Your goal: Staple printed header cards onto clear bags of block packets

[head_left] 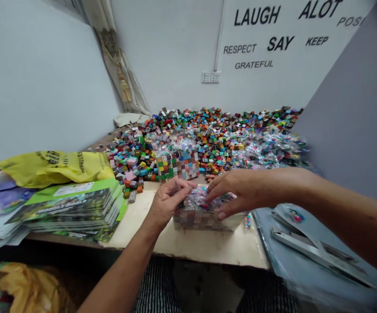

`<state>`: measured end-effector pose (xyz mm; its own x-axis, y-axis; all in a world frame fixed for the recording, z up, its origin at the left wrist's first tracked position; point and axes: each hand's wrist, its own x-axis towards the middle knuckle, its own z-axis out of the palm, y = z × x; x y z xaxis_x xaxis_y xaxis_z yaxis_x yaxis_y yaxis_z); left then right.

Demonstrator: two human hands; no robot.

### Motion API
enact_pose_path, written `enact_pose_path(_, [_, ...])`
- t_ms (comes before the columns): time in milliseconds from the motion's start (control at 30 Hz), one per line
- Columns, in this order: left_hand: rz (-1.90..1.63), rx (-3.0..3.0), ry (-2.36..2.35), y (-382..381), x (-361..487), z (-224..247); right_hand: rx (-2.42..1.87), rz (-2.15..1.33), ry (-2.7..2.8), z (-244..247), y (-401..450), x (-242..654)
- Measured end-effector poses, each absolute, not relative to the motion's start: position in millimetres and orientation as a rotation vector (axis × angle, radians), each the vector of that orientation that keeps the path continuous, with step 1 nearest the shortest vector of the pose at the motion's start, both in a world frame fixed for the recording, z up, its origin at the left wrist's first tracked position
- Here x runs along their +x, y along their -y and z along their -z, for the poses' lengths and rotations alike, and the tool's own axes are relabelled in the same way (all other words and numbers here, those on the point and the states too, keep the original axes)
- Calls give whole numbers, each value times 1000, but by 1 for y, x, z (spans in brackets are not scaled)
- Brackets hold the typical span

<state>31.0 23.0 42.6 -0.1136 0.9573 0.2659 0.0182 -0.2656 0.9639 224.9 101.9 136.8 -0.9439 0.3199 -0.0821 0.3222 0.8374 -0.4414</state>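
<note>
left hand and right hand clamp their grips on a clear bag atop a stacked brick block, with a large loose brick heap left beyond that block.

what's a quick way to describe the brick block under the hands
Below the big heap of tiny coloured bricks, find the pale tabletop. Between the left hand and right hand sits a squared stack of small bricks with crumpled clear plastic on top. A similar stack stands farther back, but only this one is touched by both hands.
</note>
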Motion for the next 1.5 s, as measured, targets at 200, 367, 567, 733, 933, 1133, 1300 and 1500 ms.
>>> enact_pose_path(200, [-1486, 1337, -1152, -21, 32, -43, 503, 801, -2793, -152, -99, 227])
enact_pose_path(367, [-1512, 1303, -1157, -19, 27, -40, 1047, 528, -3142, -147, -105, 296])
enact_pose_path(567, [-1514, 1309, -1213, -15, 28, -39, 1355, 761, -3389, -93, -98, 342])
enact_pose_path(733, [-1491, 1305, -1160, -13, 33, -40, 1531, 2340, -3135, -40, -94, 320])
enact_pose_path(933, [-1536, 1251, -1080, -13, 34, -39, 1602, 2653, -2582, -19, -101, 282])
enact_pose_path(1133, [-1595, 1130, -1155, -9, 33, -39, 1859, 2710, -2633, -9, -98, 281])
enact_pose_path(1300, [-1499, 1263, -1286, -3, 38, -51, 1574, 2582, -2701, -13, -98, 294])
enact_pose_path(1500, [-1309, 1349, -1337, -4, 35, -67, 1449, 2458, -2739, -20, -101, 295])
